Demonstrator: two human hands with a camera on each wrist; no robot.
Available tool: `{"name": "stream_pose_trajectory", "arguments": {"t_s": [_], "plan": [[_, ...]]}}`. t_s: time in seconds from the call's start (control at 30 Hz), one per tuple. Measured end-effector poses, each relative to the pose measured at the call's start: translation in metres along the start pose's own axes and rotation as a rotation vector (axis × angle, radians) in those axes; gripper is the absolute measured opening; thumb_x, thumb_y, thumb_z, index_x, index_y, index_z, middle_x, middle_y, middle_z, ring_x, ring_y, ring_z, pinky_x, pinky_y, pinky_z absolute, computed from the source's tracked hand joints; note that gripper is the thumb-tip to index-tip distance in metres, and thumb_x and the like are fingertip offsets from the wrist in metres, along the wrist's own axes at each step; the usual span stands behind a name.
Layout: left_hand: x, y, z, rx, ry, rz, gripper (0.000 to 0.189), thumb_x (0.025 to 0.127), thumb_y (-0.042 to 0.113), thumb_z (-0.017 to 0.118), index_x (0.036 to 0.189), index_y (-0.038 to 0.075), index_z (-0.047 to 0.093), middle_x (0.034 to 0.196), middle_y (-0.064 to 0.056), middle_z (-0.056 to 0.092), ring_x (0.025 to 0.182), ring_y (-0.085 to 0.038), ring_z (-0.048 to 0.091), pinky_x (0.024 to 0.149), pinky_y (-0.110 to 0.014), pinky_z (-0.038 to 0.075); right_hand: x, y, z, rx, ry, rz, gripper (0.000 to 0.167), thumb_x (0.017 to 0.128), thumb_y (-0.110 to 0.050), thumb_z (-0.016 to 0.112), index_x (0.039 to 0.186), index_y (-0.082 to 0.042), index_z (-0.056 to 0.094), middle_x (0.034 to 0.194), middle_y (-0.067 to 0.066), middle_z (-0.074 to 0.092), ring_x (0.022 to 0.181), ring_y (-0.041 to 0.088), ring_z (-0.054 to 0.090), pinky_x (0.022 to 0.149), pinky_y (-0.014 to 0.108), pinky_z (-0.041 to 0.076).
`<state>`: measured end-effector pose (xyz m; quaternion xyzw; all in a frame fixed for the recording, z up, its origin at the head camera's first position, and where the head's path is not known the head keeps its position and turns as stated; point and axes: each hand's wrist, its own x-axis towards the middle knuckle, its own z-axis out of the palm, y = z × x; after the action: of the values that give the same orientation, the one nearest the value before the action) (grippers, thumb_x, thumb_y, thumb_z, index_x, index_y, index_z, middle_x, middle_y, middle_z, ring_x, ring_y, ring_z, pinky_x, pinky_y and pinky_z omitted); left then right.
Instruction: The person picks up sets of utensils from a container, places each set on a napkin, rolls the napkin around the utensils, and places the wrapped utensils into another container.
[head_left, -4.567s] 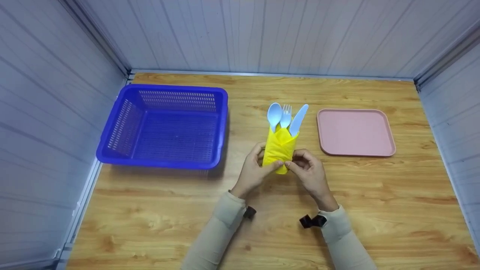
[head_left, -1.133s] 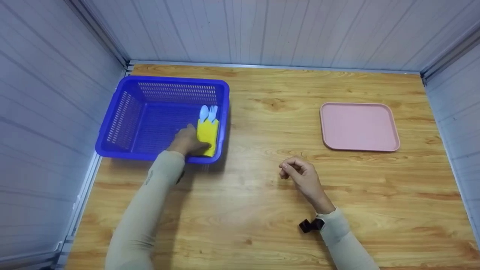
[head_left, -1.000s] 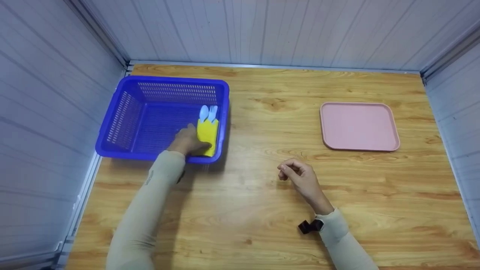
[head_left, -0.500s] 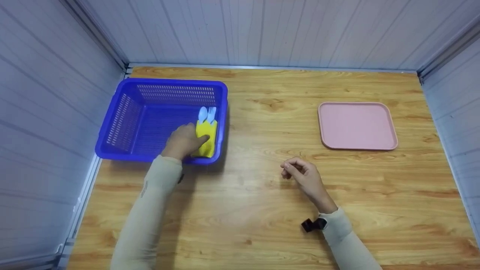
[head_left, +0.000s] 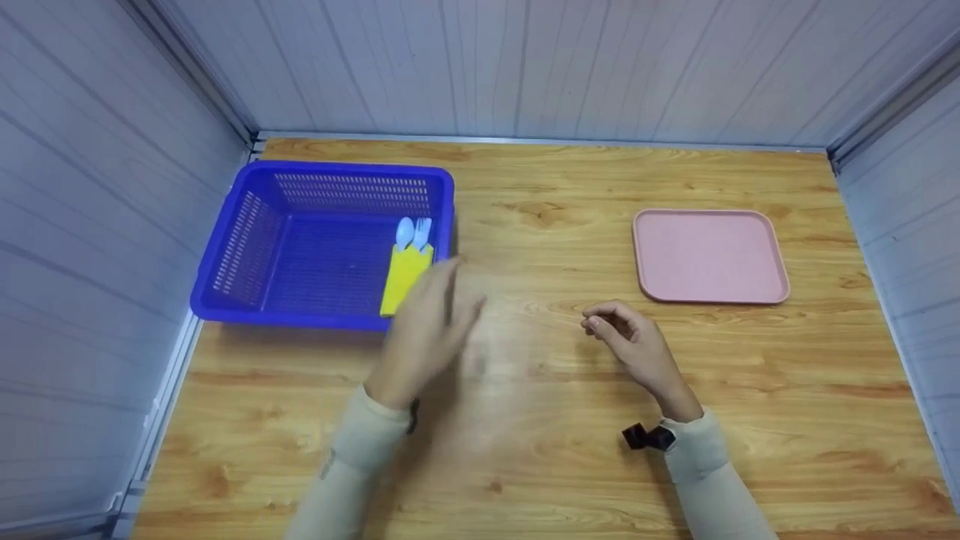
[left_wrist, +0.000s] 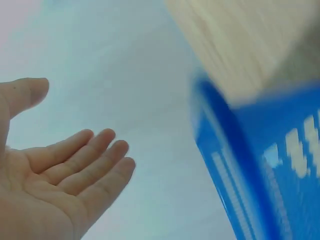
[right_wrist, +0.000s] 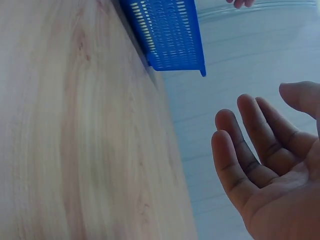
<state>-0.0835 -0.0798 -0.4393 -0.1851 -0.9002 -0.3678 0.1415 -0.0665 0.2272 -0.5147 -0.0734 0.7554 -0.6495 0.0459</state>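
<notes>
In the head view, my left hand (head_left: pixel 421 337) hangs over the front right corner of the blue basket (head_left: pixel 322 321), blurred by motion and holding nothing. The left wrist view shows its fingers (left_wrist: pixel 90 172) extended and the palm bare. A yellow napkin bundle (head_left: pixel 405 276) lies inside the basket along the right wall; my left hand hides part of it. From its top stick out a light blue spoon (head_left: pixel 404 232) and a light blue fork (head_left: pixel 421 232). The knife cannot be seen. My right hand (head_left: pixel 634 341) hovers over the table, fingers loosely bent around nothing.
A pink tray (head_left: pixel 711 256) lies at the back right of the wooden table (head_left: pixel 540 465). White panel walls (head_left: pixel 525 67) stand at the back and on both sides.
Earlier both hands held the wrapped cutlery mid-table; then my left hand laid it in the basket. Now that hand has let go and moved up and right. My right hand shifted slightly right.
</notes>
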Motion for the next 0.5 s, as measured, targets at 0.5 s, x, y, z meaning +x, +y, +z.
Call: {"name": "stream_pose_trajectory", "arguments": {"t_s": [0.5], "plan": [[-0.036, 0.027, 0.051, -0.028, -0.069, 0.062, 0.063, 0.097, 0.035, 0.065, 0.141, -0.008, 0.048, 0.141, -0.024, 0.052, 0.134, -0.034, 0.047, 0.113, -0.043, 0.034, -0.007, -0.010, 0.004, -0.176, 0.071, -0.050, 0.020, 0.098, -0.005, 0.063, 0.116, 0.001, 0.068, 0.111, 0.011, 0.070, 0.102, 0.025, 0.066, 0.090, 0.032, 0.051]]}}
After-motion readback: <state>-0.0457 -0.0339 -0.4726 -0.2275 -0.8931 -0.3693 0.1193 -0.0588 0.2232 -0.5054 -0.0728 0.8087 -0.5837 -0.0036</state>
